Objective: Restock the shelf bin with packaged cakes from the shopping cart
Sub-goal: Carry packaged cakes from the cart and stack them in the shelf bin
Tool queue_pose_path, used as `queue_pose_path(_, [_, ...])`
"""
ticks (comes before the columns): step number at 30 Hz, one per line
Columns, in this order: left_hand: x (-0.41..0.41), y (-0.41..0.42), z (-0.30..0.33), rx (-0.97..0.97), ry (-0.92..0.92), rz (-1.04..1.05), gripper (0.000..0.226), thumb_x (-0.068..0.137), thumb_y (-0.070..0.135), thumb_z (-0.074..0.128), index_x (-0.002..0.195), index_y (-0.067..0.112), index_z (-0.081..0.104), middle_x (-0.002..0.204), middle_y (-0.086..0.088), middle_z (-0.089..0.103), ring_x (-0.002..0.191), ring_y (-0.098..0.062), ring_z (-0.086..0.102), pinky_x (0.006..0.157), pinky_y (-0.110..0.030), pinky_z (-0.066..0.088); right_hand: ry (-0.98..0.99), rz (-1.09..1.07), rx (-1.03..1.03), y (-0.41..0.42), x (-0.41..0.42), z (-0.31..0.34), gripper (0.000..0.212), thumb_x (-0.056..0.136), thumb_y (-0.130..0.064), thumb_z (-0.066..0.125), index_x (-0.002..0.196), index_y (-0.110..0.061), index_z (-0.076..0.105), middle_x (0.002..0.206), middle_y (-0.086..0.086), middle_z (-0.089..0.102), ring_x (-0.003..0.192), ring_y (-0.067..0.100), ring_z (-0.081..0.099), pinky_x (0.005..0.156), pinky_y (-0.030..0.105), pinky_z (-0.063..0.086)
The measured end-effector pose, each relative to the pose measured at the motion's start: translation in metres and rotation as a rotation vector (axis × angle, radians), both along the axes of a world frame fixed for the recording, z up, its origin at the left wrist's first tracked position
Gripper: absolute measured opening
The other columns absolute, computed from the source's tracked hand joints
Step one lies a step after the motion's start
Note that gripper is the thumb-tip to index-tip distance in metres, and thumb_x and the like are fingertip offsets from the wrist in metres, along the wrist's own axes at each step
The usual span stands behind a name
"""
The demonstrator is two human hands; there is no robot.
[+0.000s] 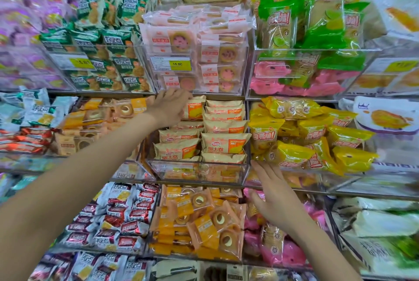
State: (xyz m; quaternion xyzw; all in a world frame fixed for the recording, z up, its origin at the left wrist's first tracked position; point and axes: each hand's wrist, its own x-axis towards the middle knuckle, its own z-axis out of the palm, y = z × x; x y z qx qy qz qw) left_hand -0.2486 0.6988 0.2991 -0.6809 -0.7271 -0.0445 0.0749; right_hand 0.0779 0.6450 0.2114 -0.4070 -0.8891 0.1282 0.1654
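Note:
A clear plastic shelf bin [197, 168] on the middle shelf holds several beige and orange packaged cakes [223, 142], stacked in two columns. My left hand [169, 106] reaches into the back left of this bin, fingers resting on an upright cake pack [193, 110] at the top of the left column; whether it grips the pack is unclear. My right hand [275, 192] hovers open, palm forward, just below the bin's front right corner, holding nothing. The shopping cart is out of view.
Neighbouring clear bins hold yellow packs [317, 144] on the right, orange ring-cake packs [95, 122] on the left and pink packs [195, 54] above. More ring cakes [204, 224] fill the shelf below. A yellow price tag [178, 64] reads 15.80.

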Motion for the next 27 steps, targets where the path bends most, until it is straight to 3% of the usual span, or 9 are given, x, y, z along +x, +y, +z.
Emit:
queue_pose_path(2, [0.008,0.001,-0.007,0.166,0.126,-0.031,0.051,0.085,0.004,0.050,0.133,0.018,0.042,0.131,-0.006,0.040,0.123,-0.027,0.030,0.098,-0.039,0.031,0.006,0.006,0.000,0.000,0.000,0.000,0.066,0.094,-0.036,0.050,0.149,-0.017,0.019,0.153,-0.003,0.025,0.143,0.012,0.010,0.110,0.019,0.007])
queue_pose_path(4, [0.015,0.002,-0.014,0.240,0.073,-0.004,0.051,0.084,-0.001,0.051,0.132,0.014,0.047,0.126,-0.007,0.043,0.120,-0.027,0.031,0.092,-0.037,0.036,0.012,0.010,0.001,0.000,0.000,0.000,0.066,0.094,-0.035,0.050,0.149,-0.016,0.020,0.153,-0.003,0.025,0.143,0.013,0.011,0.109,0.018,0.006])
queue_pose_path(7, [0.020,0.002,-0.023,0.174,-0.179,0.011,0.048,0.088,-0.003,0.048,0.132,0.014,0.050,0.123,-0.006,0.046,0.116,-0.026,0.033,0.091,-0.035,0.037,0.016,0.011,0.007,0.000,0.000,0.000,0.065,0.094,-0.033,0.051,0.148,-0.014,0.022,0.151,-0.001,0.028,0.142,0.016,0.014,0.112,0.022,0.010])
queue_pose_path(9, [0.018,-0.001,-0.030,0.149,-0.244,-0.048,0.045,0.090,-0.001,0.047,0.132,0.013,0.051,0.122,-0.006,0.047,0.112,-0.025,0.035,0.093,-0.031,0.034,0.022,0.011,0.014,-0.001,-0.001,0.000,0.064,0.094,-0.033,0.051,0.148,-0.014,0.022,0.151,-0.001,0.029,0.142,0.017,0.015,0.113,0.022,0.010])
queue_pose_path(17, [0.005,-0.002,-0.025,0.141,-0.183,-0.159,0.044,0.089,-0.006,0.048,0.130,0.009,0.054,0.112,-0.009,0.045,0.104,-0.023,0.036,0.084,-0.021,0.027,0.009,0.017,0.007,-0.001,0.000,0.001,0.064,0.093,-0.032,0.050,0.148,-0.015,0.022,0.150,-0.001,0.029,0.141,0.015,0.016,0.113,0.024,0.014])
queue_pose_path(21, [-0.001,-0.007,-0.022,0.056,-0.179,-0.199,0.046,0.090,-0.005,0.048,0.132,0.011,0.052,0.114,-0.009,0.044,0.104,-0.021,0.035,0.088,-0.023,0.028,0.008,0.017,0.013,-0.001,0.000,0.001,0.064,0.093,-0.032,0.050,0.148,-0.014,0.022,0.149,-0.001,0.030,0.140,0.016,0.016,0.113,0.024,0.015])
queue_pose_path(27, [0.013,-0.013,-0.017,0.104,-0.333,0.013,0.047,0.092,0.004,0.047,0.138,0.013,0.042,0.128,-0.008,0.045,0.120,-0.026,0.037,0.100,-0.033,0.031,0.015,0.015,0.015,-0.002,0.002,0.002,0.061,0.093,-0.029,0.049,0.147,-0.014,0.025,0.150,0.000,0.031,0.141,0.016,0.017,0.113,0.025,0.014])
